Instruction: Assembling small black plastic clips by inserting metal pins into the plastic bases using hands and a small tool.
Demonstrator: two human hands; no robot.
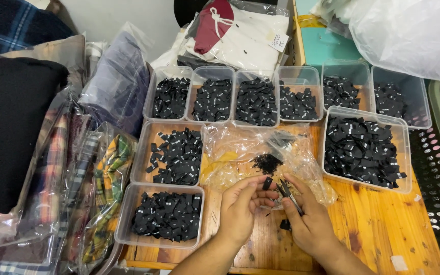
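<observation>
The left hand pinches a small black woven fabric label between thumb and fingertips, just above the wooden counter. The right hand is closed around a pair of small dark metal snips, whose blades point up toward the label and sit just beside it. Behind both hands lies a crumpled clear plastic bag with a little heap of black labels on it. Clear rectangular plastic tubs full of black labels surround the bag: one near the left wrist, one above it, a large one to the right, and a row of six along the back. Bagged plaid fabrics lie stacked at the left
</observation>
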